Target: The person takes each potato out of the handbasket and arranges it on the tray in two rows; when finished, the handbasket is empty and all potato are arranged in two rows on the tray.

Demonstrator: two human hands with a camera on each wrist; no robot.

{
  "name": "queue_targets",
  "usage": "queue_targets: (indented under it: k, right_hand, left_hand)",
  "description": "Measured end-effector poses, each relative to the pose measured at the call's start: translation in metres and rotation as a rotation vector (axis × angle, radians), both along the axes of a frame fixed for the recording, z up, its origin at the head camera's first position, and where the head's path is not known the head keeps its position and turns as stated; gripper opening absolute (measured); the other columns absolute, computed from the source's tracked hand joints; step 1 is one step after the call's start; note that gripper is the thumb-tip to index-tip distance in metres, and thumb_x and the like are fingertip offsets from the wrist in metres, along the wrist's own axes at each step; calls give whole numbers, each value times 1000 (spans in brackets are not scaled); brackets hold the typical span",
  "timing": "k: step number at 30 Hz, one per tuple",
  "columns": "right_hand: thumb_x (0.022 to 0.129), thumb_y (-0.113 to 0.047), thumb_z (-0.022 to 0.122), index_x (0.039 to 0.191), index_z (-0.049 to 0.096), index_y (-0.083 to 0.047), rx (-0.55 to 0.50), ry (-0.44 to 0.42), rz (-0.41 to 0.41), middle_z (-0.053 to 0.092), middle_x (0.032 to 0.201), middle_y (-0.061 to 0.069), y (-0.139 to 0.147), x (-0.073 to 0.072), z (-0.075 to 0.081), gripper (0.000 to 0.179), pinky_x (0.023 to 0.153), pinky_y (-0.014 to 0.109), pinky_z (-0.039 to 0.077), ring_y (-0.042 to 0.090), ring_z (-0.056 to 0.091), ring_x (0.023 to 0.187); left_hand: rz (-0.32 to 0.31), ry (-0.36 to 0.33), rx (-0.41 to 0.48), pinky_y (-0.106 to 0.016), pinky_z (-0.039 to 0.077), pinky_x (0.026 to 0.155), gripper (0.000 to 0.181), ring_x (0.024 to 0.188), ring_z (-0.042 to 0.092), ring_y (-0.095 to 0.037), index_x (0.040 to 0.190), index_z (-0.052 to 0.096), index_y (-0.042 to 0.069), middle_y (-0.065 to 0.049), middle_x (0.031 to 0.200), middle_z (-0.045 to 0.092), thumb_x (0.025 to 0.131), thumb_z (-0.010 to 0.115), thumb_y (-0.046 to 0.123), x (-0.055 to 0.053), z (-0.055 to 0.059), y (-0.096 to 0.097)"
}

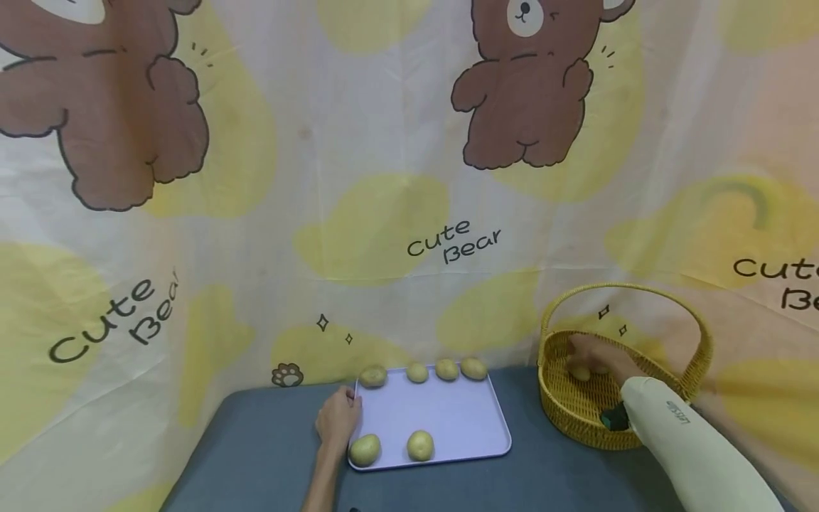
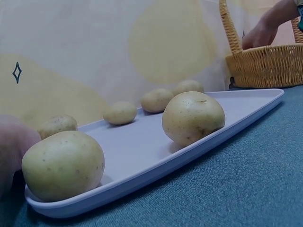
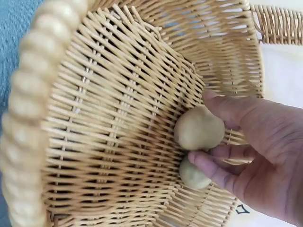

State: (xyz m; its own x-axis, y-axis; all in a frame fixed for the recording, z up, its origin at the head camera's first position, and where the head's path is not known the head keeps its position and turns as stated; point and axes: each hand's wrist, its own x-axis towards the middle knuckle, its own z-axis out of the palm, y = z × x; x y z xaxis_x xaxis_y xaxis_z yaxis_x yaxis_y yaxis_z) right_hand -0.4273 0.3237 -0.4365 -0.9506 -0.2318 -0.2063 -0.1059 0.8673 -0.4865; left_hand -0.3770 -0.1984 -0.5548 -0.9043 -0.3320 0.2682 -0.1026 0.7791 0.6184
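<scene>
My right hand (image 3: 270, 151) reaches inside the wicker basket (image 1: 576, 412) and pinches a potato (image 3: 200, 127) between thumb and fingers. A second potato (image 3: 194, 174) lies against it in the basket, partly covered by the fingers. At the left side of the pale lilac tray (image 1: 448, 419), my left hand (image 1: 338, 419) grips the rim, though the wrist view shows only a blurred part of it. On the tray's front side sit two potatoes, one in the left corner (image 1: 365, 450) and one near the middle (image 1: 420, 445). Several more, such as the far-left potato (image 1: 373, 376), line the back edge.
The basket's tall arched handle (image 1: 627, 286) rises over the right forearm. Behind the blue-grey table cover (image 1: 269, 448) hangs a curtain (image 1: 371, 235) printed with bears. Tray and basket stand apart, the basket to the right.
</scene>
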Motion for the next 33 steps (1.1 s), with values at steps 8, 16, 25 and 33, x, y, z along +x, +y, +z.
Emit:
queue_targets:
  k: [8, 16, 25, 33]
  right_hand:
    - [95, -5, 66, 112, 51, 2, -2, -32, 0, 55, 97, 16, -1, 2, -7, 24, 58, 34, 44, 23, 52, 71]
    - [96, -8, 59, 126, 51, 11, -47, -11, -6, 57, 110, 28, 5, 5, -3, 36, 57, 36, 48, 26, 56, 75]
    - [91, -16, 68, 131, 59, 15, -9, 285, 78, 67, 111, 29, -3, 27, 11, 51, 64, 36, 46, 24, 59, 77]
    - [89, -12, 75, 127, 66, 4, -121, 518, 98, 71, 112, 15, -54, 103, 32, 42, 61, 24, 48, 7, 59, 77]
  left_hand:
    - [5, 23, 3, -45, 45, 59, 11, 72, 67, -28, 92, 71, 11, -5, 79, 71, 91, 73, 22, 1, -2, 4]
    - [-2, -10, 11, -47, 47, 62, 12, 77, 68, -31, 95, 71, 10, -7, 84, 73, 93, 71, 22, 1, 1, 6]
    - [-6, -8, 8, -45, 46, 61, 11, 76, 68, -30, 93, 70, 12, -7, 83, 72, 92, 71, 22, 0, -2, 5]
    - [-10, 1, -10, -45, 47, 59, 11, 74, 68, -31, 95, 70, 11, -7, 81, 71, 93, 70, 22, -1, -1, -1]
